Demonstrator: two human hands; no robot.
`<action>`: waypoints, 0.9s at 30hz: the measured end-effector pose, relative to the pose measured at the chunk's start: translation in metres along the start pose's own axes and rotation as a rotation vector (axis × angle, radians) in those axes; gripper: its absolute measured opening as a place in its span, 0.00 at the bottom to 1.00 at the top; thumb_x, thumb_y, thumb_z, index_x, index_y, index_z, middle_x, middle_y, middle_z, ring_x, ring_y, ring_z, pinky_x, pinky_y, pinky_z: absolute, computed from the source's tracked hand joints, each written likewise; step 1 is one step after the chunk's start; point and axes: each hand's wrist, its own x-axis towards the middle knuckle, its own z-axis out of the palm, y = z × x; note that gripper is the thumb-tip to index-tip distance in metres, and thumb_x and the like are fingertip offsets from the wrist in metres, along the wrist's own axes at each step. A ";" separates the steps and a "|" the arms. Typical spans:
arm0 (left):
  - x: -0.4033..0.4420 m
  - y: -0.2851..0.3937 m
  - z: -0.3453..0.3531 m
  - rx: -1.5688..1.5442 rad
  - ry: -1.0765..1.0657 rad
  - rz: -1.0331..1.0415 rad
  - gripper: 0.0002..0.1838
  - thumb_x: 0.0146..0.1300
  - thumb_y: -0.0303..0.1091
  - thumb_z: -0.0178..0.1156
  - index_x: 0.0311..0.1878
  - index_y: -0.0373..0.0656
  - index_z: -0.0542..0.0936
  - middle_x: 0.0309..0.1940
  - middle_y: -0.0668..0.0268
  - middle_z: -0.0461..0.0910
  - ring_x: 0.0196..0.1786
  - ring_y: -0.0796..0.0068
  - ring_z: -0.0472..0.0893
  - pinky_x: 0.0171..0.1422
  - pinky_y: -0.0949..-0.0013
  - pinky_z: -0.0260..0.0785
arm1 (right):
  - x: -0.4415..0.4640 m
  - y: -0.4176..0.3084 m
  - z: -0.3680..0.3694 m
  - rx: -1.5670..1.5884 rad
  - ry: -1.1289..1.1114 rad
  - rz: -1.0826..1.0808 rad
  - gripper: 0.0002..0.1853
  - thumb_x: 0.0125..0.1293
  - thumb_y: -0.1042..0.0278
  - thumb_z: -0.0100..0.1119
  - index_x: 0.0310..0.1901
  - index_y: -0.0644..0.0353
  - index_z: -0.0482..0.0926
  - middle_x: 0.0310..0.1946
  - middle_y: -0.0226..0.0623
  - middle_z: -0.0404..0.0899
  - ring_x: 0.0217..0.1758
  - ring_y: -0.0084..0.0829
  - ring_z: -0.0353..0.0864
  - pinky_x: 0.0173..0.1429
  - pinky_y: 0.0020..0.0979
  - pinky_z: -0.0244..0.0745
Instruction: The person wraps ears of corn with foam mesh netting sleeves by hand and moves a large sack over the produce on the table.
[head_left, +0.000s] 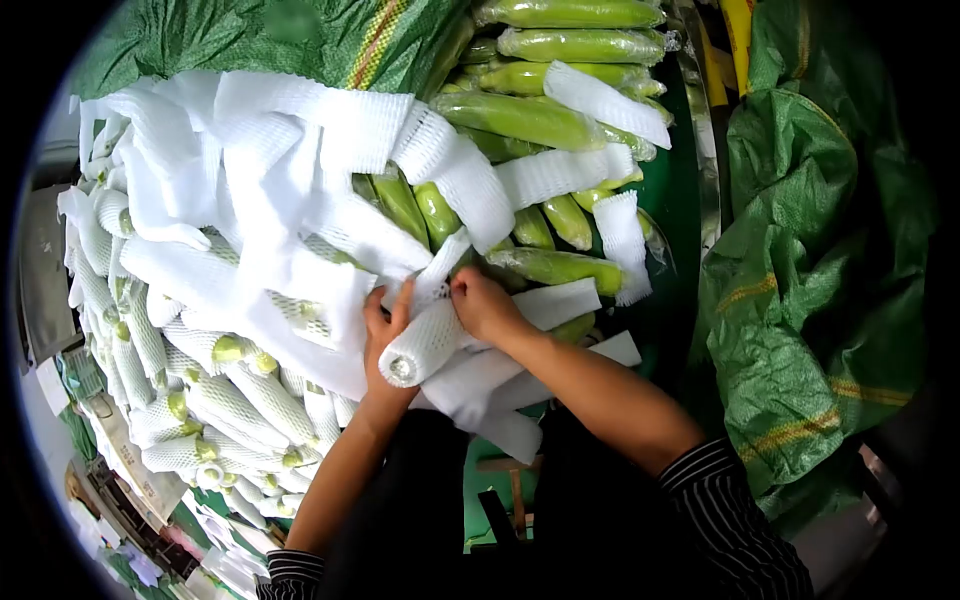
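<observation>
At the right edge: a large, crumpled green woven-plastic sack with yellow stripes [790, 290], apart from both hands.
Left-side heap: long pieces in white foam-mesh sleeves [265, 400], pale green ends showing; those on the sloping edge might roll if nudged.
Loose foam: flat, limp white foam-mesh sleeves [270, 170] overlie the heap and reach the left hand, an obstruction; a snagged finger could drag several along.
Upper-right rows: long green vegetables in clear film [575, 45]; smooth and rounded, they could slide over one another if knocked.
Top left: a green woven-plastic sack with a yellow-and-red stripe [375, 40], bordering the loose foam.
Hands: the left hand [376, 338] has thumb and forefinger apart beside the tube, its lower fingers hidden; the right hand's [485, 305] curled fingers pinch the far end.
Between them: a tube-shaped white foam-mesh sleeve [425, 340], round end nearest the wearer; hard tugging could tear it.
</observation>
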 end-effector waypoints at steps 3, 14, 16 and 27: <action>0.019 0.039 -0.054 -0.092 -0.076 0.195 0.41 0.49 0.26 0.69 0.70 0.34 0.67 0.69 0.44 0.64 0.69 0.42 0.67 0.71 0.55 0.63 | -0.017 -0.008 -0.030 0.814 -0.233 0.305 0.11 0.73 0.63 0.54 0.49 0.59 0.79 0.47 0.44 0.84 0.49 0.41 0.84 0.56 0.41 0.79; 0.060 0.070 -0.098 -1.628 0.150 -0.491 0.38 0.61 0.42 0.66 0.70 0.38 0.62 0.54 0.52 0.78 0.54 0.58 0.81 0.57 0.56 0.78 | -0.065 -0.099 -0.088 -0.255 0.015 -0.528 0.30 0.73 0.51 0.58 0.65 0.69 0.72 0.71 0.55 0.61 0.73 0.45 0.63 0.74 0.43 0.62; 0.054 0.052 -0.094 -1.732 0.087 -0.321 0.38 0.63 0.42 0.62 0.71 0.35 0.61 0.58 0.47 0.75 0.56 0.51 0.80 0.59 0.50 0.78 | -0.072 -0.088 -0.067 0.319 -0.317 -0.422 0.42 0.68 0.48 0.66 0.75 0.61 0.58 0.73 0.58 0.54 0.79 0.50 0.53 0.77 0.46 0.56; 0.071 -0.019 -0.197 -0.841 0.740 -0.364 0.45 0.56 0.53 0.74 0.69 0.38 0.65 0.60 0.50 0.74 0.60 0.55 0.75 0.70 0.51 0.63 | -0.062 -0.063 -0.067 -0.178 -0.176 -0.482 0.36 0.62 0.51 0.72 0.66 0.61 0.71 0.62 0.47 0.73 0.69 0.49 0.69 0.70 0.43 0.67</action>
